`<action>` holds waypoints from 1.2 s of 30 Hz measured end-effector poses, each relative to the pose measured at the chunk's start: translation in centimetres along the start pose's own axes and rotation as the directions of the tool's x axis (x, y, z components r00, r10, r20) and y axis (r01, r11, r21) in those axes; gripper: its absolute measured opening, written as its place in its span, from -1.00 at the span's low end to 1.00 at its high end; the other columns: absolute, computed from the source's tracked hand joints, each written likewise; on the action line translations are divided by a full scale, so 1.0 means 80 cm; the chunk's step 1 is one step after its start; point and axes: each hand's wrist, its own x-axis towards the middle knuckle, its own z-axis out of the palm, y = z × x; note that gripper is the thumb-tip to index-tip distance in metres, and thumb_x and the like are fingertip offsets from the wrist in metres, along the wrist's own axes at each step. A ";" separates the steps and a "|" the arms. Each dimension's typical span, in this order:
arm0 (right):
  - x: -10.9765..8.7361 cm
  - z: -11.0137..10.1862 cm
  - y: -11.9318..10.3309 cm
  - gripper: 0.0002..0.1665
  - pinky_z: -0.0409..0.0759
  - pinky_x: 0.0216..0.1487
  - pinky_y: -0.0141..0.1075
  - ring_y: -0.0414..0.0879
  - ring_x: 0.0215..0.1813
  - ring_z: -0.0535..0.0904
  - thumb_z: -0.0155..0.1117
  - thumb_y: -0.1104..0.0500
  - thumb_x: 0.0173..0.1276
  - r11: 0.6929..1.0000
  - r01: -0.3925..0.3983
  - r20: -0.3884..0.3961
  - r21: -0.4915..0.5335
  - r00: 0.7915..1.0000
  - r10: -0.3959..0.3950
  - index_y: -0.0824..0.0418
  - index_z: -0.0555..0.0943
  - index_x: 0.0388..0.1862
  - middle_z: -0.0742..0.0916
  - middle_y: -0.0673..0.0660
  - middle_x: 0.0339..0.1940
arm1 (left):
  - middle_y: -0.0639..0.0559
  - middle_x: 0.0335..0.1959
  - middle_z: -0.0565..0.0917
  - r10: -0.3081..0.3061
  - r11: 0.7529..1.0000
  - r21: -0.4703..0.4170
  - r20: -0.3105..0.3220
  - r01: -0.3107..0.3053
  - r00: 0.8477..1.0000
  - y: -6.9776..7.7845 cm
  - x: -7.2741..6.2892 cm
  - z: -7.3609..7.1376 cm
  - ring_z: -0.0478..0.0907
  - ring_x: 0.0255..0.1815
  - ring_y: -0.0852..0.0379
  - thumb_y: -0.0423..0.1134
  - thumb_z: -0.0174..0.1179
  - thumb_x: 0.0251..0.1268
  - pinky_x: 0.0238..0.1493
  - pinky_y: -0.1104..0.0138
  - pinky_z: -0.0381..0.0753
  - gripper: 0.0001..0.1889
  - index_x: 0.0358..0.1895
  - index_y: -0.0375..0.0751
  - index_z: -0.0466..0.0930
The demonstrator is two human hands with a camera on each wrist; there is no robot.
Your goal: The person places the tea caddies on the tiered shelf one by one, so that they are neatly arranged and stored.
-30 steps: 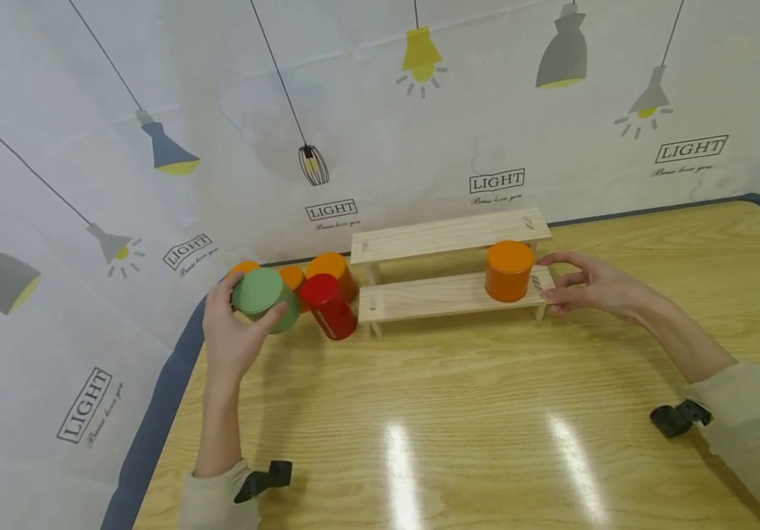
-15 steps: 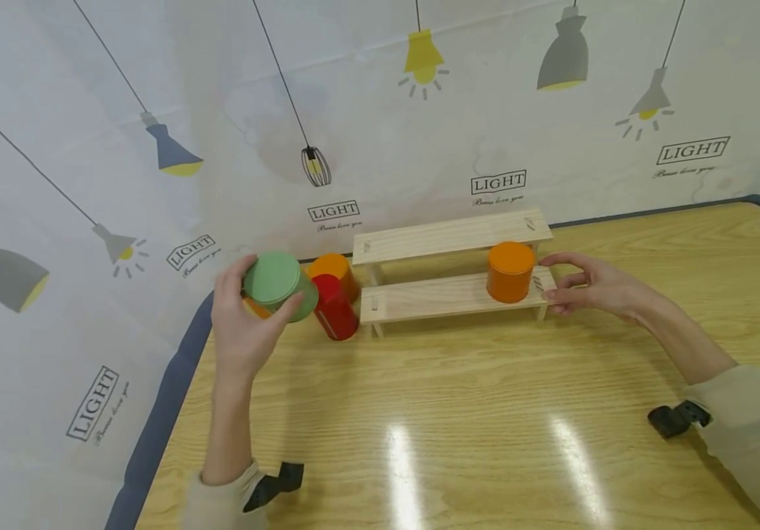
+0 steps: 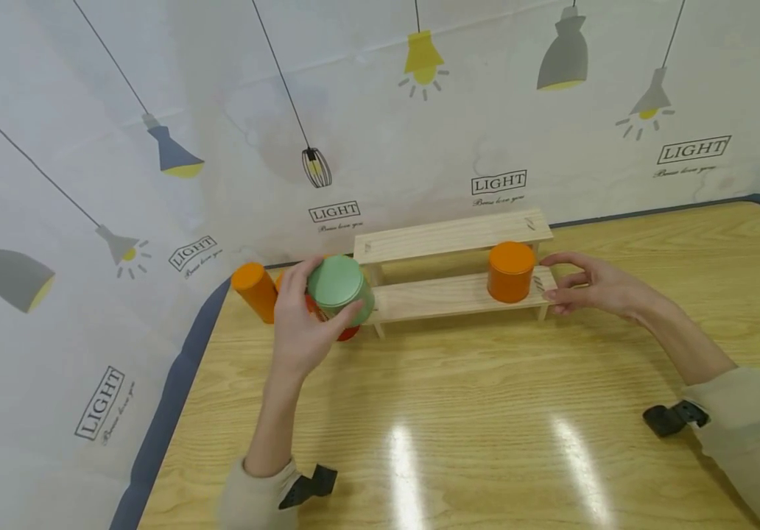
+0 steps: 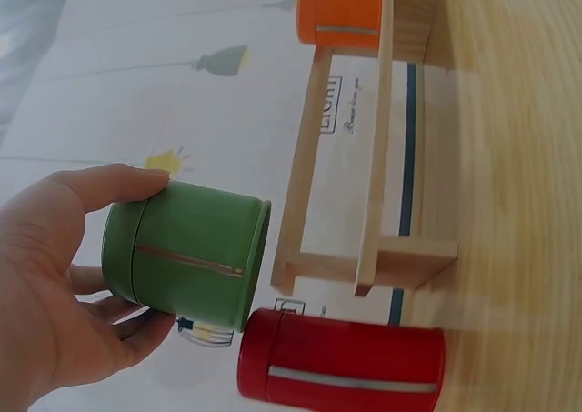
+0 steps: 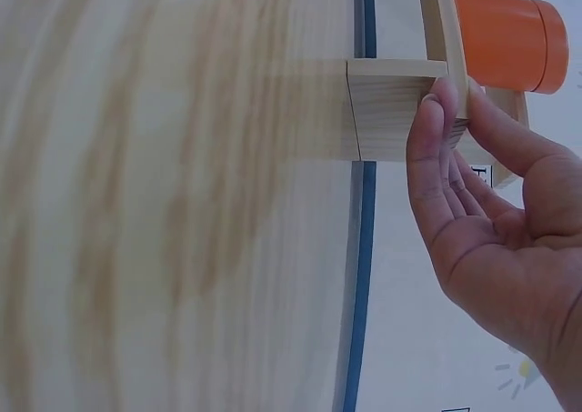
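Observation:
My left hand (image 3: 307, 324) grips a green canister (image 3: 340, 283) between thumb and fingers, held up in the air at the left end of the wooden shelf. In the left wrist view the green canister (image 4: 195, 253) hangs just above a red canister (image 4: 346, 359) that stands on the table. From the head the red one is mostly hidden behind it. My right hand (image 3: 595, 287) pinches the right end of the lower wooden shelf board (image 3: 429, 296). On that board, near its right end, stands a short orange canister (image 3: 509, 272).
A second, higher wooden board (image 3: 453, 235) runs behind the lower one. At the far left a tall orange canister (image 3: 255, 291) stands on the table (image 3: 473, 412), with more orange partly hidden behind my left hand. A printed curtain (image 3: 380, 103) rises behind the table.
My left hand has lifted the green canister and carried it right, from over the orange canisters to the shelf's left end. My right hand has stayed at the board's end.

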 end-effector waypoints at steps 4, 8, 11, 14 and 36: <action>0.002 -0.001 0.001 -0.17 0.71 -0.03 -0.08 0.11 -0.19 0.71 0.29 0.25 0.46 1.000 0.002 0.010 -0.003 1.000 -0.001 0.32 0.09 0.55 0.70 0.36 -0.13 | -0.19 0.22 0.46 0.010 0.999 -0.030 0.028 -0.009 1.000 0.003 0.001 0.015 0.46 0.17 -0.10 -0.27 0.58 0.00 0.20 0.03 0.53 -0.21 0.35 -0.30 0.41; 0.002 -0.002 0.001 -0.17 0.71 -0.04 -0.10 0.11 -0.18 0.71 0.28 0.24 0.47 1.000 0.001 0.011 -0.021 1.000 -0.001 0.33 0.09 0.56 0.71 0.35 -0.11 | -0.19 0.21 0.46 0.022 0.999 -0.042 0.047 -0.020 0.999 0.007 0.003 0.029 0.46 0.16 -0.10 -0.24 0.58 0.00 0.20 0.03 0.53 -0.21 0.34 -0.29 0.41; 0.000 -0.002 -0.001 -0.18 0.71 -0.03 -0.10 0.12 -0.16 0.72 0.29 0.24 0.47 1.000 -0.003 0.005 -0.028 1.000 0.003 0.32 0.10 0.55 0.71 0.37 -0.08 | -0.19 0.21 0.46 0.022 0.999 -0.044 0.067 -0.019 0.998 0.010 0.004 0.041 0.47 0.16 -0.10 -0.23 0.58 0.01 0.20 0.05 0.54 -0.19 0.36 -0.31 0.39; 0.001 -0.002 0.000 -0.18 0.71 -0.04 -0.09 0.12 -0.16 0.72 0.28 0.24 0.48 1.000 0.001 0.005 -0.028 1.000 -0.001 0.33 0.10 0.56 0.70 0.37 -0.08 | -0.19 0.22 0.45 0.011 0.998 -0.058 0.095 -0.006 0.995 0.015 0.007 0.054 0.47 0.16 -0.09 -0.24 0.58 0.02 0.21 0.10 0.56 -0.18 0.38 -0.31 0.38; -0.001 0.002 -0.003 -0.17 0.72 -0.06 -0.10 0.10 -0.17 0.72 0.28 0.24 0.48 1.000 -0.005 -0.004 -0.020 1.000 0.005 0.35 0.08 0.56 0.71 0.32 -0.12 | -0.22 0.27 0.44 -0.030 0.997 -0.070 0.202 0.045 0.979 0.032 0.027 0.135 0.46 0.22 -0.12 -0.17 0.58 0.02 0.25 0.05 0.52 -0.17 0.37 -0.32 0.38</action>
